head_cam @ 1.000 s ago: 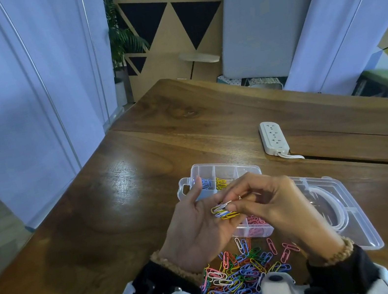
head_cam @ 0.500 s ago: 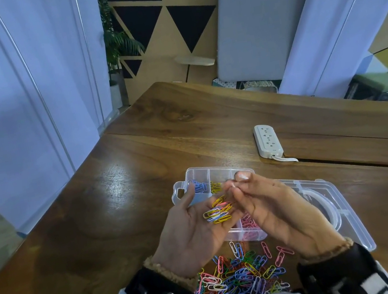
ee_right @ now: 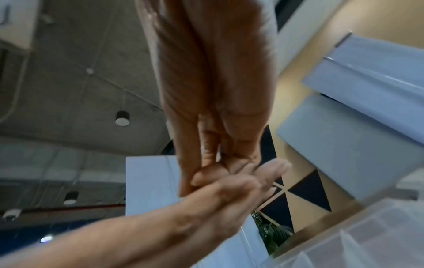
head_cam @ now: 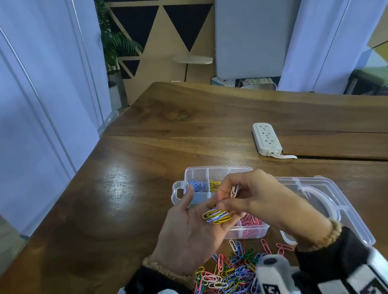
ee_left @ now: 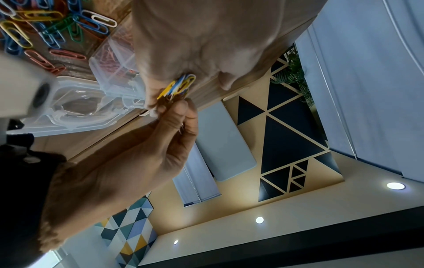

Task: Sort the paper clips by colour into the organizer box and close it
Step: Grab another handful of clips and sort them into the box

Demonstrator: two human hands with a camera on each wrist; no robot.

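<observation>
My left hand (head_cam: pixel 199 213) is held palm up over the clear organizer box (head_cam: pixel 217 168), and a small bunch of yellow, blue and white paper clips (head_cam: pixel 216 216) lies on its fingers. Just above that bunch, the thumb and forefinger of my right hand (head_cam: pixel 232 195) pinch one pale clip (head_cam: pixel 234 190). Blue clips (head_cam: pixel 196 186), yellow clips (head_cam: pixel 213 183) and pink clips (head_cam: pixel 250 222) fill separate compartments. The mixed pile of clips (head_cam: pixel 231 277) lies on the table near me. The left wrist view shows the bunch (ee_left: pixel 179 87) against my left palm. The right wrist view is blurred.
The box's open lid (head_cam: pixel 327 201) lies flat to the right of the compartments. A white power strip (head_cam: pixel 266 138) with its cable sits farther back on the wooden table (head_cam: pixel 121 211). A seam in the tabletop runs behind the box.
My right fingers were in the bunch on my left palm; they have since lifted one pale clip a little above it. My left hand has stayed in place.
</observation>
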